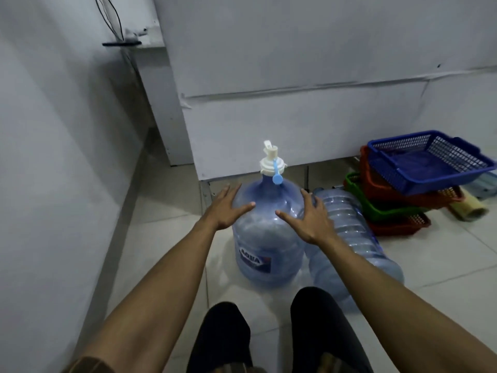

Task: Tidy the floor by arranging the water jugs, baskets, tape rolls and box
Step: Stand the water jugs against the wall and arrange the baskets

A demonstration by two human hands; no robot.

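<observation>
Bare floor (166, 200) lies left of the upright jug (266, 238); a fallen jug (349, 238) and stacked baskets (403, 189) crowd its right.

An upright water jug (266, 238) of clear blue plastic stands on the tiled floor (166, 205) near the foot of the white wall, its white cap (271, 162) flipped open at the top with a light blue tag hanging from it, and a blue label low on its side. Touching it on the right lies a second jug (349, 238) — ribbed, pale blue, tipped onto its side with its neck toward the wall. Further right, at the wall's base, baskets sit in a loose, skewed stack: a blue basket (430, 162) on top, tilted, then an orange-red basket (376, 184), a green basket (360, 195) and a red basket (400, 224) — each offset from the next.
</observation>
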